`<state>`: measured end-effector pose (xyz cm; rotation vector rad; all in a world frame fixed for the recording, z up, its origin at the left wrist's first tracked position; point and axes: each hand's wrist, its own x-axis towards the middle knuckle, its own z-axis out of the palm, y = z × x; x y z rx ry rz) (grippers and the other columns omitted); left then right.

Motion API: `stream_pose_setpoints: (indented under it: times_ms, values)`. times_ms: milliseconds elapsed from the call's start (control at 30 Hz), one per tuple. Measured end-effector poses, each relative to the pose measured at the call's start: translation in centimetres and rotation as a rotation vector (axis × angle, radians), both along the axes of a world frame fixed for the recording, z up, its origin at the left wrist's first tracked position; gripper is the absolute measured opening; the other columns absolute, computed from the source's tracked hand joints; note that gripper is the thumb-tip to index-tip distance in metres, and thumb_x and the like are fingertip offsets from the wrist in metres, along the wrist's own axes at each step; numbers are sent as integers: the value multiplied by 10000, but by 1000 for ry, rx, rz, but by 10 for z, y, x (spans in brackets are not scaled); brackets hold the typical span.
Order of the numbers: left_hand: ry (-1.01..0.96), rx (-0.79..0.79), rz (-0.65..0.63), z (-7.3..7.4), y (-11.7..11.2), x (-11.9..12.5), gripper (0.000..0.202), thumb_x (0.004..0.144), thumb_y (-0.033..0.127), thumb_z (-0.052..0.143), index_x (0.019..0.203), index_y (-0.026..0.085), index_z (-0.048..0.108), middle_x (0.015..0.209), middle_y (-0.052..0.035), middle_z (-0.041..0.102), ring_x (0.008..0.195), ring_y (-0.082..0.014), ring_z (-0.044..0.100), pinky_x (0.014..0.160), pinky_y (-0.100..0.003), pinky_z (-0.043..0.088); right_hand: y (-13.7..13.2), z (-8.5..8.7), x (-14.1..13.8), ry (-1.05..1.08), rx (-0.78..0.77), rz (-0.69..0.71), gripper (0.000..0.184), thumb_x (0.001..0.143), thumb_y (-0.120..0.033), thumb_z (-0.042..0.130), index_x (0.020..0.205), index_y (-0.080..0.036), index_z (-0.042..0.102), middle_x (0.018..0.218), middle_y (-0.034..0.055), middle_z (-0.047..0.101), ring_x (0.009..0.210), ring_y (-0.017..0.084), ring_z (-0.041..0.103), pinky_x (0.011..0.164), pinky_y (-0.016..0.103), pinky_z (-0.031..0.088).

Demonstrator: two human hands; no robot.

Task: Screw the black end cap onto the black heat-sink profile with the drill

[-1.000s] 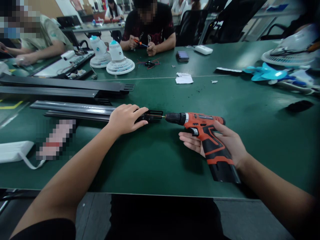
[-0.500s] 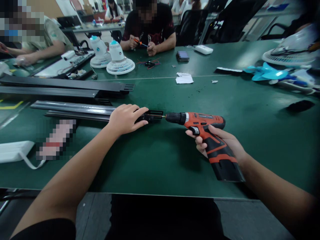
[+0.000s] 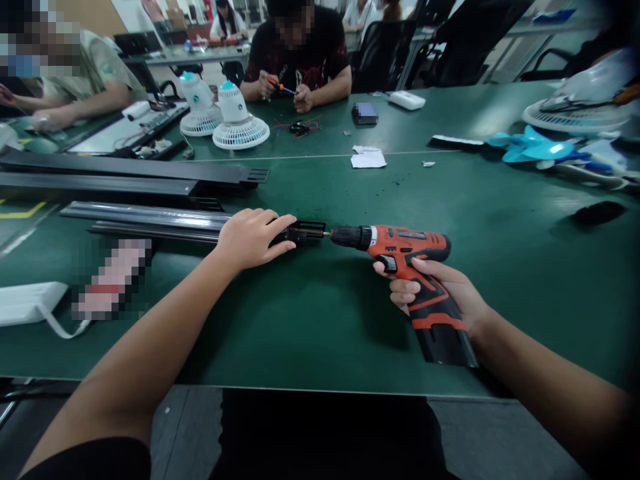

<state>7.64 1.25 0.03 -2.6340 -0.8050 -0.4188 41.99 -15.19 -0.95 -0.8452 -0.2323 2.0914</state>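
A red and black cordless drill (image 3: 410,241) lies in the grip of my right hand (image 3: 445,287), fingers wrapped around its handle and one near the trigger. Its chuck points left, and the thin bit meets the slotted right end of a long black bar-shaped piece (image 3: 145,215). Over that end rests my left hand (image 3: 257,239), closed around the black piece with the thumb on the near side. My palm hides part of the bar. Whether the bit sits in a screw is too small to tell.
More long black strips (image 3: 100,180) lie behind on the left. A blurred phone-like object (image 3: 113,280) and a white box with a strap (image 3: 30,303) are near my left arm. White fans (image 3: 240,127), paper (image 3: 369,159) and blue fan blades (image 3: 535,143) lie farther back. A co-worker (image 3: 300,60) sits opposite.
The drill's handle has swung slightly left at the bottom, and my right hand has shifted with it. The bit stays at the bar's end. My left hand has not visibly moved.
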Motion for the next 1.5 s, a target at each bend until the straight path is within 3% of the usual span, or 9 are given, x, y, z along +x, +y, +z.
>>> stream_pose_setpoints:
  times_ms: [100, 267, 433, 633, 1200, 1500]
  values:
    - [-4, -22, 2, 0, 0, 0, 585, 1052, 631, 423, 1378, 210, 666, 1102, -121, 761, 902, -280, 710, 771, -390, 502, 0, 2, -3, -15, 18, 9, 363, 818, -292, 664, 1157, -168, 698, 615, -14, 561, 571, 143, 583, 530, 201, 577]
    - [1, 8, 4, 0, 0, 0, 586, 1056, 636, 398, 1369, 220, 667, 1093, -110, 765, 890, -271, 711, 765, -374, 496, 1, 5, -6, -108, 161, -98, 405, 802, -356, 621, 1163, -186, 692, 816, 49, 648, 542, 142, 506, 517, 256, 562]
    - [5, 18, 3, -1, 0, 0, 580, 1059, 628, 396, 1373, 220, 662, 1091, -104, 766, 882, -269, 710, 761, -376, 498, 0, 0, -2, -90, 85, 34, 442, 820, -448, 709, 1134, -137, 701, 620, -4, 525, 601, 156, 552, 525, 213, 537]
    - [4, 21, -8, 0, 0, 0, 572, 1065, 613, 400, 1369, 206, 663, 1080, -105, 762, 883, -270, 708, 767, -375, 499, 0, -2, -2, -75, 60, 20, 389, 830, -395, 769, 1108, -125, 736, 614, -21, 527, 599, 129, 569, 544, 174, 551]
    - [5, 8, 3, 0, -1, 0, 589, 1062, 620, 397, 1368, 197, 669, 1080, -111, 762, 882, -282, 709, 763, -382, 494, -1, -3, -3, -58, 27, -18, 491, 810, -350, 817, 1199, -62, 731, 667, 7, 593, 644, 124, 592, 569, 180, 557]
    - [14, 1, -6, 1, 0, 0, 571, 1065, 595, 411, 1380, 188, 659, 1086, -115, 756, 894, -285, 707, 779, -395, 506, 1, -4, -3, -59, -34, -38, 404, 861, -380, 727, 1190, -146, 715, 659, -5, 527, 638, 131, 539, 567, 208, 528]
